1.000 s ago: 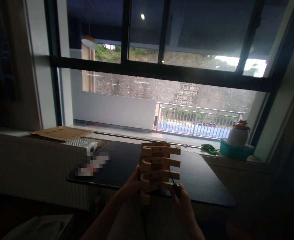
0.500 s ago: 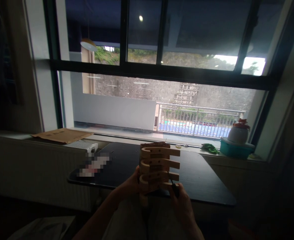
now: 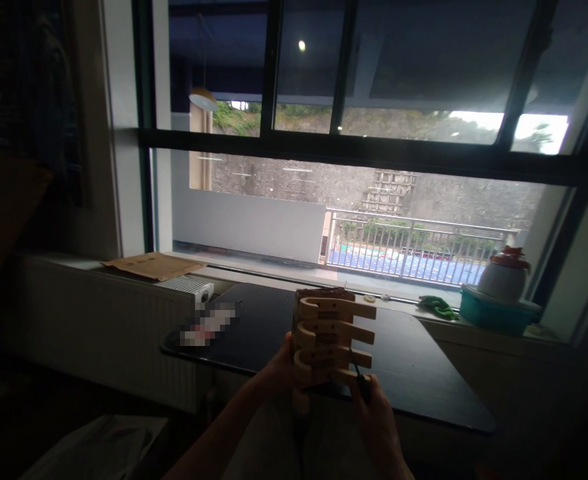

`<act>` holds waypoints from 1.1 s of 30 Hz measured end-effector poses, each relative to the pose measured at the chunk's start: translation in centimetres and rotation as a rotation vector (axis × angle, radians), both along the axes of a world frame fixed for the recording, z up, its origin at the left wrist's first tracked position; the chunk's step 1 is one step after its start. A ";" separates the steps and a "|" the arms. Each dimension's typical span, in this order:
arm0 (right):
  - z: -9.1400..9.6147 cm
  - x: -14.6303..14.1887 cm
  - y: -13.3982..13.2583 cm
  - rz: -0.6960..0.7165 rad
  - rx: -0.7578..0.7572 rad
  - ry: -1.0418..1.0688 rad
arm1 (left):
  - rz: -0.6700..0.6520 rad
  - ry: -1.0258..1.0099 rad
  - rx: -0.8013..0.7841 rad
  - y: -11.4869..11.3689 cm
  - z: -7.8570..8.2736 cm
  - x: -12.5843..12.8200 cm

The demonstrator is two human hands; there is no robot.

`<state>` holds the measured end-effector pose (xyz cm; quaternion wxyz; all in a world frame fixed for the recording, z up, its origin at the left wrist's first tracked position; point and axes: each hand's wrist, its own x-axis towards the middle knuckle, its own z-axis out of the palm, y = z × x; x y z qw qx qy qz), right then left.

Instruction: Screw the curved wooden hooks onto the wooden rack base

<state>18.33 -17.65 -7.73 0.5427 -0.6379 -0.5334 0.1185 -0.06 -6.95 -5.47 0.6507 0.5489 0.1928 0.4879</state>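
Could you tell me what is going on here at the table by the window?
A seated person steadies a wooden rack with curved hooks upright at the near edge of the dark table with the left hand. The right hand holds a thin dark tool with its tip against the rack's lowest hook.

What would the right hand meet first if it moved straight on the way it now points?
Probably the wooden hook rack, near its lower end: the right hand points a thin dark tool there. Depth is unclear.
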 end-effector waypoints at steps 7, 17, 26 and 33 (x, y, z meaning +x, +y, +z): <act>-0.1 0.2 -0.1 0.026 -0.075 -0.012 | -0.030 0.030 0.068 -0.2 0.1 -0.3; -0.8 4.0 -3.9 0.111 -0.195 -0.181 | -0.006 0.049 0.088 -0.3 0.3 -0.1; 0.4 2.0 -5.6 0.048 0.171 -0.623 | 0.047 0.056 0.050 0.0 0.0 0.0; 0.6 -0.2 -5.3 -0.068 0.122 -0.691 | 0.020 0.081 0.024 0.2 0.1 0.0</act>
